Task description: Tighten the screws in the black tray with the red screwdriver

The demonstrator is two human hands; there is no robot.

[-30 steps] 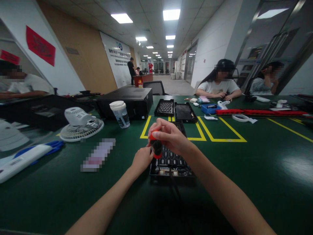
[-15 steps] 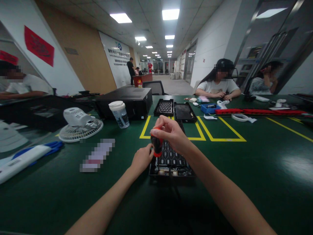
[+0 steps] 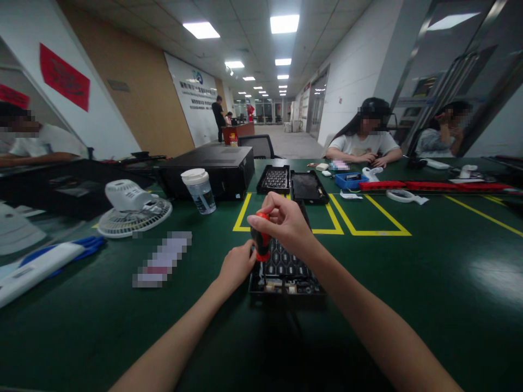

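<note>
My right hand (image 3: 286, 220) is closed around the top of a screwdriver (image 3: 261, 242) with a red and black handle, held upright with its shaft pointing down. The shaft meets the near left part of a black case (image 3: 288, 264) lying on the table. Rows of honeycomb-like cells fill the case, and small parts show along its near edge. My left hand (image 3: 239, 265) grips the left side of this case, close to the screwdriver; its fingertips are partly hidden. My right hand and forearm cover the far right part of the case.
Beyond my hands stand a second black case with cells (image 3: 274, 178) and a flat black tray (image 3: 309, 187). A lidded cup (image 3: 199, 190), a white fan (image 3: 134, 209) and a large black box (image 3: 229, 166) are to the left. A blue bin (image 3: 350, 181) and a tape roll (image 3: 399, 196) lie right.
The fingers of my right hand have shifted slightly left on the screwdriver handle, whose top has tilted a little left. My left hand and the case stay in place.
</note>
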